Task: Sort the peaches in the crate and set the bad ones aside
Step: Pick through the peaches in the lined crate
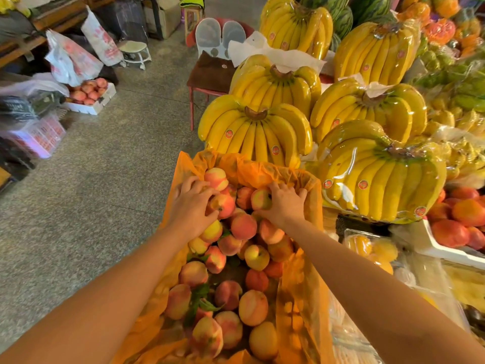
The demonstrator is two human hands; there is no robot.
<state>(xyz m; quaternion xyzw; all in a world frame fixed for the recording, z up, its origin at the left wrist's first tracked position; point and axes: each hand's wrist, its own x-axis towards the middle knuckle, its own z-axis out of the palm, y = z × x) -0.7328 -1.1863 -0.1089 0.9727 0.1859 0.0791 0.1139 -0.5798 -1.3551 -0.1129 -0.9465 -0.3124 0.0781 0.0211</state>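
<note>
Two held peaches (261,198) — left hand (193,206), right hand (284,204)

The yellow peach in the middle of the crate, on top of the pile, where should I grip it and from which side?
Probably from above: the yellow peach lies on top with neighbouring peaches crowding its sides, so only its upper half is free. Cup its round top and close round its widest part.

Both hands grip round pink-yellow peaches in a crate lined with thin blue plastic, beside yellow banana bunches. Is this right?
Not quite: the head view shows the thin plastic lining is orange, not blue. The left hand and right hand do grip round pink-yellow peaches, beside yellow banana bunches.
</note>
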